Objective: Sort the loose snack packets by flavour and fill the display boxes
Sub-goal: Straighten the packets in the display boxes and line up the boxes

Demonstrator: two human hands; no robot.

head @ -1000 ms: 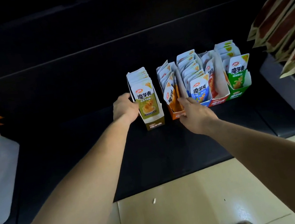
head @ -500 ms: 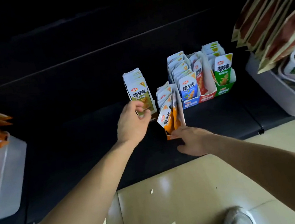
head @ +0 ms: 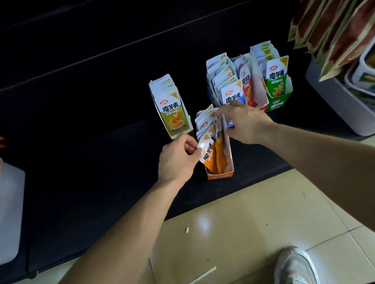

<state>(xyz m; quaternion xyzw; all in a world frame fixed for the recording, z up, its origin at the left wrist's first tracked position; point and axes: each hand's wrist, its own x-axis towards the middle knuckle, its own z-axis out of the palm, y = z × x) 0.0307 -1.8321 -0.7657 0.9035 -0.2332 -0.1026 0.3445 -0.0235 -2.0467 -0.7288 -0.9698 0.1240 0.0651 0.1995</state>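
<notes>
Black shelf [head: 91, 177] above beige tile floor [head: 238, 218]; left hand [head: 176, 161] pinches front orange packet [head: 209, 157], right hand [head: 244, 124] grips packet tops [head: 205, 119] behind.

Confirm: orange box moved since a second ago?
Yes: the orange box came forward out of the row, away from the blue box, toward the shelf edge.

shelf [head: 79, 174] lying open left of olive box [head: 173, 115], gap seemingly opening between it and blue box [head: 212, 95], bags [head: 343, 16] crowding right
</notes>
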